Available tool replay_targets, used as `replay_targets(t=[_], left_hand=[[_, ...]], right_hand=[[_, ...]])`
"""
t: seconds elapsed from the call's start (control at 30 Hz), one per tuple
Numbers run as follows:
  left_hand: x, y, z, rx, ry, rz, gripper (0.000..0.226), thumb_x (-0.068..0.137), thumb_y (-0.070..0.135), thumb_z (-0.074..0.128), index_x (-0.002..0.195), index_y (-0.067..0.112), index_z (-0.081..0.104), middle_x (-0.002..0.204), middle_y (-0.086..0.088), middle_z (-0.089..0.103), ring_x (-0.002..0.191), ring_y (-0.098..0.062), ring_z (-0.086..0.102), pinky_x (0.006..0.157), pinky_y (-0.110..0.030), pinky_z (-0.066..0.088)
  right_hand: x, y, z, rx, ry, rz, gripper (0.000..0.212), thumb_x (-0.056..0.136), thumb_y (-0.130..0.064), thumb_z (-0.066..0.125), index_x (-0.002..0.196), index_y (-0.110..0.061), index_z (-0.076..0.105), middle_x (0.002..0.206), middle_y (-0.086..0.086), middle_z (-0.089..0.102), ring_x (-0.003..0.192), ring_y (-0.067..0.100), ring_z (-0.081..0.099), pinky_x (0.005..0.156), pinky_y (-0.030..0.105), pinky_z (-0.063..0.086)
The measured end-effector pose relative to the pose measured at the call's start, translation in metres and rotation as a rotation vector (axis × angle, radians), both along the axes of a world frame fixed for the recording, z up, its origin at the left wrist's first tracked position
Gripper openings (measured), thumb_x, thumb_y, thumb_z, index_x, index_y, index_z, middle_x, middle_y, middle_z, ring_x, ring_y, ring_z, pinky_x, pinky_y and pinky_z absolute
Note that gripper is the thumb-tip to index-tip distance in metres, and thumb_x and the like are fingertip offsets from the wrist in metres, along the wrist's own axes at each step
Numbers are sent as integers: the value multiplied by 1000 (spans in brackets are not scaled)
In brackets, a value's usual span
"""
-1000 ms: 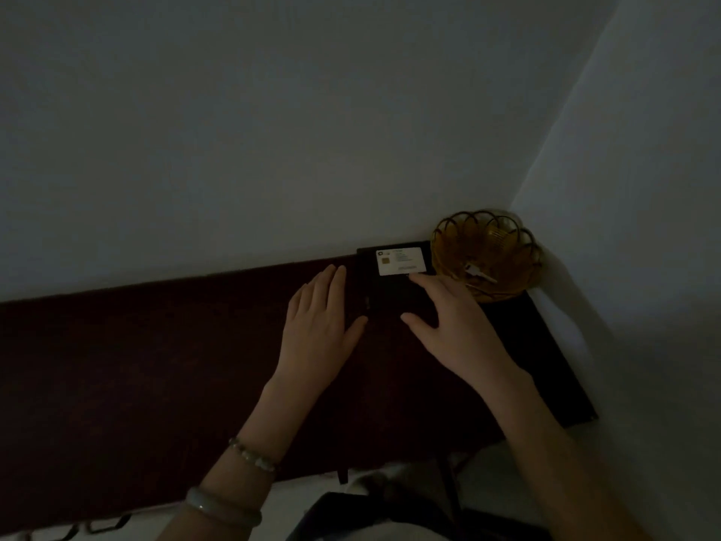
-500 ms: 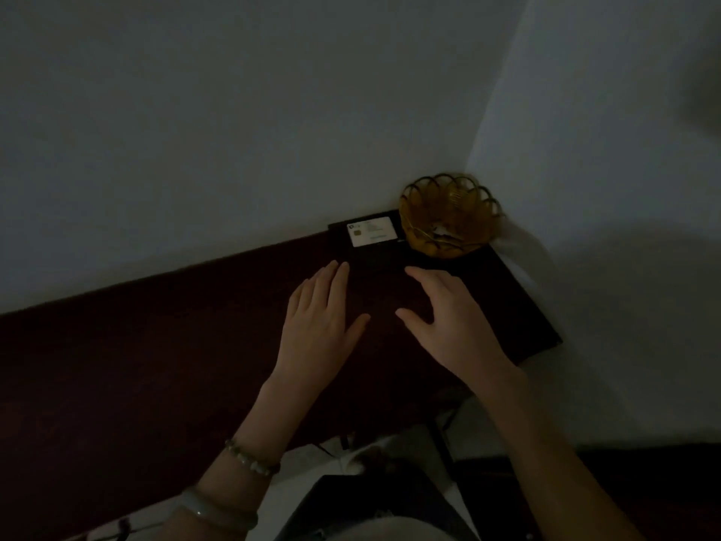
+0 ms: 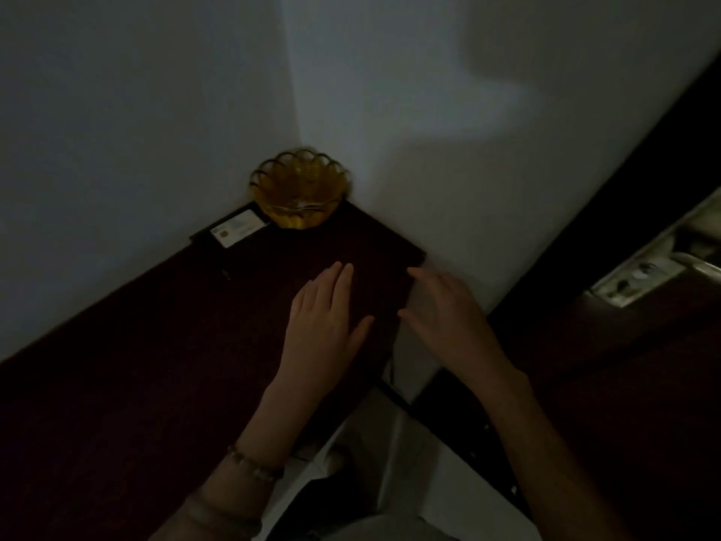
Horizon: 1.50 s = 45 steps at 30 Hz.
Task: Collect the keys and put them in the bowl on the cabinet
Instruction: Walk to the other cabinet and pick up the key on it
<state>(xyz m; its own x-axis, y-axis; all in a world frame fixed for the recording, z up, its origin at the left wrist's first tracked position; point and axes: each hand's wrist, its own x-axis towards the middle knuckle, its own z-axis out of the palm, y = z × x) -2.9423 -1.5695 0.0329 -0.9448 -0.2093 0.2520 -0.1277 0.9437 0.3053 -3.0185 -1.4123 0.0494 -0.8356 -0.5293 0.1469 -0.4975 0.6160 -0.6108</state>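
In the dim head view, the left hand point(image 3: 325, 329) lies flat and empty, fingers spread, on the dark cabinet point(image 3: 156, 365) top. The right hand point(image 3: 448, 322) hovers beside it past the cabinet's end, open and holding nothing. The amber bowl point(image 3: 299, 195) sits in the wall corner with pale keys point(image 3: 298, 207) inside, a white card point(image 3: 237, 229) just beside it.

There is only one view, from a camera on the person's head. It looks forward and down, tilted, into a dim room corner. The dark cabinet top point(image 3: 164, 369) runs diagonally across the picture. Both hands are near the lens, and the bowl point(image 3: 299, 197) in the corner is farther away.
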Motion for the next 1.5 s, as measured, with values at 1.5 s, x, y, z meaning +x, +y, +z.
replay_targets(t=[1.5], left_hand=[[175, 457, -7, -166, 10, -2328, 70, 86, 46, 52, 140, 13, 24, 143, -10, 41, 129, -25, 36, 107, -38, 27]], right_hand=[[428, 249, -4, 290, -335, -2247, 64, 84, -29, 61, 138, -14, 29, 137, 11, 46, 123, 29, 42, 102, 38, 37]])
